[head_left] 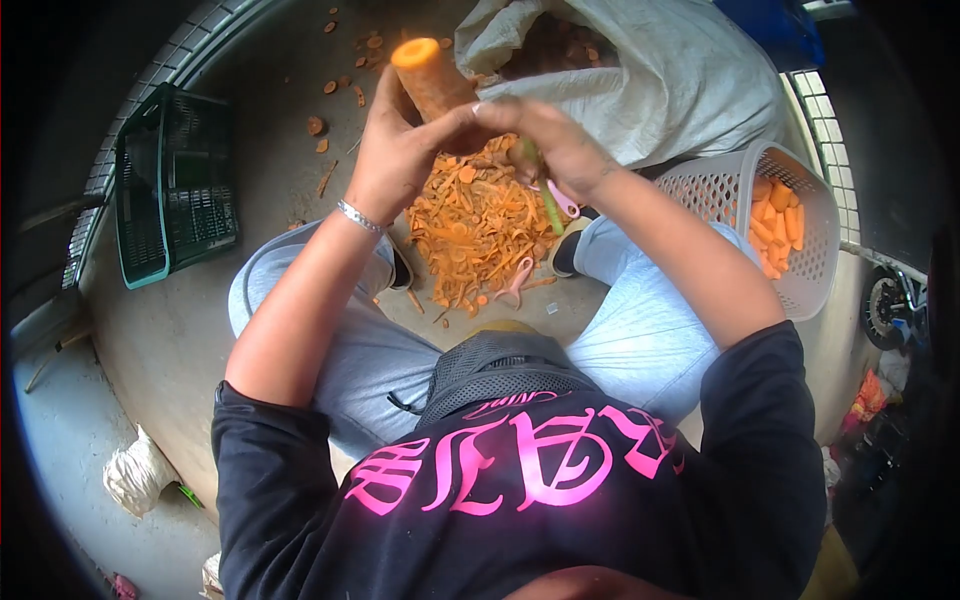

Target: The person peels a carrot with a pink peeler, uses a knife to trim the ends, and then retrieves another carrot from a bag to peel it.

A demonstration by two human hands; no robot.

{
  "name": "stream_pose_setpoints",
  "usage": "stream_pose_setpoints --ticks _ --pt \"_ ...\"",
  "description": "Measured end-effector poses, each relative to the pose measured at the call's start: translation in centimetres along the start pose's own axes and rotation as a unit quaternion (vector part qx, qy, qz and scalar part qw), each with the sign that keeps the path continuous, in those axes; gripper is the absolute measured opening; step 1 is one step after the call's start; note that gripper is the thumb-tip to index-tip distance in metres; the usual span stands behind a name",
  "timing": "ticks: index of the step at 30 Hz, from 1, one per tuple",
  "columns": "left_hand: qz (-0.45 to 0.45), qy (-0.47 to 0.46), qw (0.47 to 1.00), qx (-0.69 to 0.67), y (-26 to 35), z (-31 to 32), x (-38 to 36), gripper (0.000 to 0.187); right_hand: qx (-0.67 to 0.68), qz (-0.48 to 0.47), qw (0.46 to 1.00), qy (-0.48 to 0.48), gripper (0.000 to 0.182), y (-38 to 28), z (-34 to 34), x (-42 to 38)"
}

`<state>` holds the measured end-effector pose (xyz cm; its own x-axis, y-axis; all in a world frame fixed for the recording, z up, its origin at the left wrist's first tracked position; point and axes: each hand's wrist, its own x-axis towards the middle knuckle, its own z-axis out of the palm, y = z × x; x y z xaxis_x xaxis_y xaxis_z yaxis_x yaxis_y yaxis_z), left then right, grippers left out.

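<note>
My left hand (392, 140) is wrapped round a thick carrot (437, 90), raised above the floor with its bright cut end tilted up and left. My right hand (552, 142) is closed beside the carrot's lower end, its thumb meeting my left thumb. Its curled fingers are blurred; a green piece (527, 152) shows at them, and I cannot make out what it belongs to. Below both hands spreads a heap of carrot peelings (465, 230). A pink looped handle (564, 200) and a green strip (553, 213) show just under my right hand. A pink peeler (517, 283) lies at the heap's near edge.
On the right, a grey perforated basket (806, 262) lies tipped, with peeled carrots (777, 225) inside. A white woven sack (690, 90) lies open at the back. At left stands a dark green crate (178, 190). Carrot slices (317, 126) are scattered over the floor.
</note>
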<state>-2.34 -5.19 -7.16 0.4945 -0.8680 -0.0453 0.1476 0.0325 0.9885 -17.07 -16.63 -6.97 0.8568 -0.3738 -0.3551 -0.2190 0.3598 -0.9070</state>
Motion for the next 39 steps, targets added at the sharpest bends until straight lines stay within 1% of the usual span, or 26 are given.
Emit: stream_pose_setpoints --ticks 1,3,4,5,6,7,8,9,10,11,12,13,14,16,17,18,20,21,22,23,26,27,30,33,36,39 --pt "-0.014 0.001 1.000 -0.008 0.3 0.0 0.2 0.064 0.002 -0.018 1.000 -0.006 0.068 0.3 1.0 -0.2" --pt "-0.069 -0.003 0.996 -0.052 0.0 -0.7 0.7 0.055 -0.009 0.009 1.000 0.018 0.066 0.6 1.6 -0.4" --pt "-0.097 -0.004 0.992 -0.075 0.0 -0.9 0.8 0.050 -0.009 -0.005 0.999 0.035 0.065 0.7 1.4 -0.3" --pt "-0.093 -0.026 0.994 -0.043 -0.1 -0.9 0.7 0.050 -0.010 -0.020 0.998 0.052 0.063 0.9 1.1 0.1" --pt "-0.108 -0.046 0.986 -0.121 0.1 -1.1 0.7 0.053 -0.009 -0.033 0.997 0.071 0.061 1.0 0.6 0.4" --pt "-0.122 -0.065 0.971 -0.197 0.7 -1.5 0.9 0.057 0.028 -0.007 0.998 0.059 0.058 0.7 -0.2 0.5" --pt "-0.137 -0.084 0.949 -0.271 1.3 -1.9 0.9 0.062 0.043 -0.008 0.998 0.044 0.057 0.2 -1.0 0.5" --pt "-0.165 -0.115 0.942 -0.267 2.0 -2.3 1.0 0.063 0.060 -0.010 0.998 0.028 0.057 -0.4 -1.8 0.5" --pt "-0.192 -0.145 0.935 -0.262 2.7 -2.8 1.2 0.065 0.075 -0.013 0.997 0.012 0.056 -1.1 -2.4 0.5" --pt "-0.218 -0.174 0.925 -0.258 3.3 -3.3 1.2 0.066 0.045 -0.055 0.997 0.002 0.055 -2.0 -2.7 0.3" --pt "-0.243 -0.203 0.914 -0.253 3.7 -3.8 1.3 0.068 -0.013 -0.056 0.998 0.006 0.055 -3.1 -2.7 0.0" --pt "-0.222 -0.247 0.925 -0.184 3.6 -4.0 1.4 0.071 -0.071 -0.058 0.996 0.011 0.055 -4.2 -2.4 -0.6" --pt "-0.197 -0.285 0.930 -0.121 3.6 -4.2 1.4 0.067 -0.129 -0.058 0.990 0.016 0.055 -4.9 -2.1 -1.1" --pt "-0.190 -0.302 0.934 0.033 3.5 -3.9 1.3 0.062 -0.167 -0.107 0.980 -0.002 0.059 -4.9 -1.4 -1.5" --pt "-0.207 -0.296 0.927 0.104 3.4 -3.7 1.3 0.059 -0.156 -0.119 0.980 -0.038 0.061 -4.4 -1.4 -1.5" --pt "-0.201 -0.304 0.924 0.116 3.4 -3.4 1.1 0.058 -0.145 -0.131 0.978 -0.073 0.063 -4.1 -1.5 -1.5" --pt "-0.190 -0.319 0.918 0.141 3.1 -2.7 0.4 0.057 -0.174 -0.131 0.972 -0.089 0.064 -4.4 -1.4 -1.8" --pt "-0.191 -0.306 0.925 0.123 2.4 -2.6 0.2 0.058 -0.196 -0.126 0.968 -0.089 0.062 -4.2 -1.7 -1.7" --pt "-0.172 -0.304 0.929 0.122 2.4 -2.5 0.1 0.058 -0.217 -0.122 0.964 -0.090 0.060 -4.1 -1.9 -1.5" --pt "-0.153 -0.302 0.933 0.122 2.4 -2.3 0.0 0.059 -0.381 -0.187 0.905 -0.028 0.065 -3.8 -2.2 -1.3" --pt "-0.110 -0.302 0.937 0.133 2.5 -2.1 -0.2 0.059 -0.473 -0.163 0.866 -0.026 0.070 -4.7 -1.7 -1.8" --pt "-0.098 -0.303 0.938 0.138 2.5 -2.0 -0.2 0.058 -0.479 -0.206 0.853 -0.013 0.076 -4.5 -1.6 -1.4" --pt "-0.115 -0.312 0.930 0.158 2.8 -1.9 -0.1 0.058 -0.474 -0.210 0.855 -0.017 0.075 -4.4 -1.1 -1.6" --pt "-0.132 -0.331 0.920 0.163 2.4 -1.9 0.0 0.057 -0.478 -0.236 0.846 -0.023 0.076 -4.0 -1.1 -1.4" --pt "-0.147 -0.343 0.913 0.164 2.8 -1.5 -0.1 0.057 -0.520 -0.258 0.814 -0.014 0.078 -4.3 -0.6 -1.7" --pt "-0.135 -0.347 0.911 0.177 2.6 -1.5 -0.2 0.057 -0.565 -0.285 0.774 -0.001 0.077 -4.7 -0.2 -2.2"
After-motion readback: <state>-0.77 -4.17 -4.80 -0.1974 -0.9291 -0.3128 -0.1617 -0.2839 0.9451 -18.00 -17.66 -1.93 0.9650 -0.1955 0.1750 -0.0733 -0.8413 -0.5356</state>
